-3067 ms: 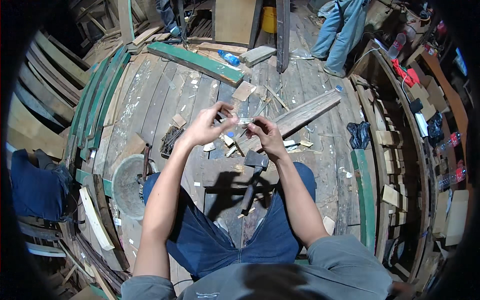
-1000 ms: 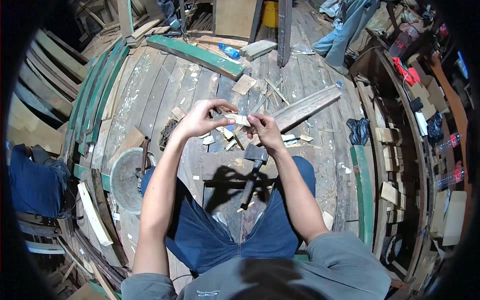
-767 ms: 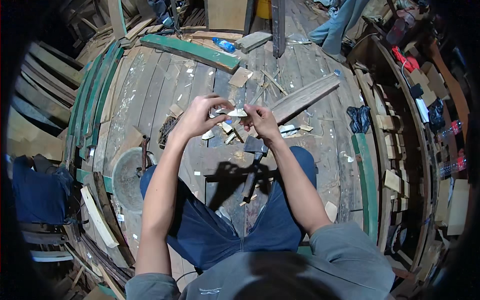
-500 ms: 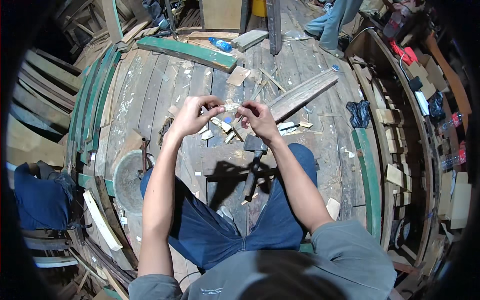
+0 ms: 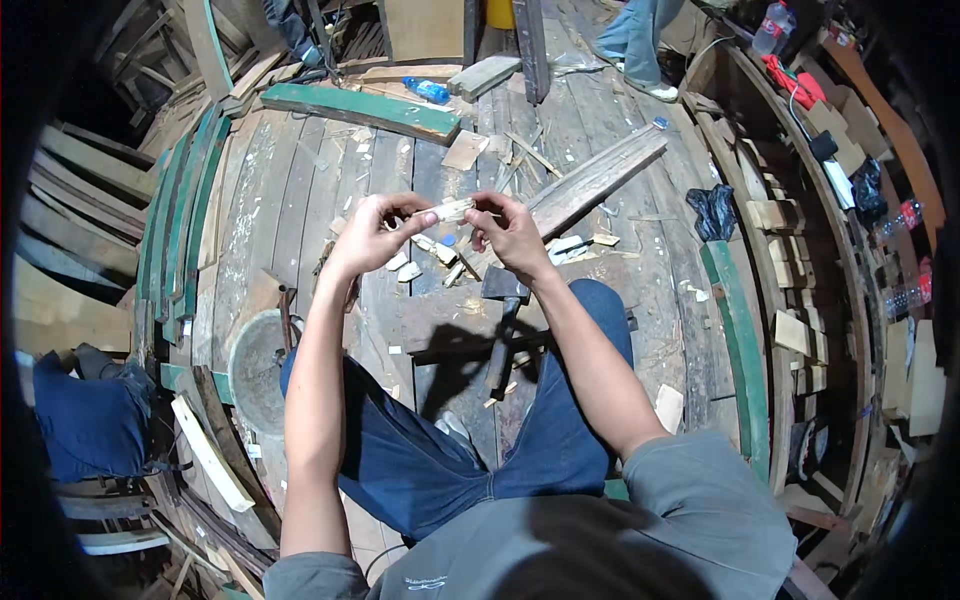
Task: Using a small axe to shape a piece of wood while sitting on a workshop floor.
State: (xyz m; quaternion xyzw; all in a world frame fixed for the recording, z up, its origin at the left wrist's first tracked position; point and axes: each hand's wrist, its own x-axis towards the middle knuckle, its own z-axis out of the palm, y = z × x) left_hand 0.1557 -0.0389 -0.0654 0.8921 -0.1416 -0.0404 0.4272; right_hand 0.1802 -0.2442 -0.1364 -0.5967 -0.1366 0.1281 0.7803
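Between my two hands, above the plank floor, is a small pale strip of wood [image 5: 454, 210]. My left hand [image 5: 380, 230] pinches its left end between thumb and fingers. The right end is gripped in the fingertips of my right hand [image 5: 508, 232]. Below my right hand a hammer [image 5: 505, 290] with a dark blocky head lies with its handle pointing toward me, between my knees. Several pale wood offcuts [image 5: 436, 252] and a blue cap [image 5: 448, 239] lie on the floor just under my hands.
Ahead lie a green beam [image 5: 360, 108], a blue bottle [image 5: 427, 90] and a long weathered timber [image 5: 600, 182]. A round basin [image 5: 258, 370] stands by my left knee. Green boards [image 5: 738, 350] and a wooden shelf frame line the right. Another person's legs [image 5: 640, 45] are at the far right.
The strip of wood has turned slightly and shows more of its face. Both hands keep hold of it and have shifted a little left, while the whole view has tilted slightly.
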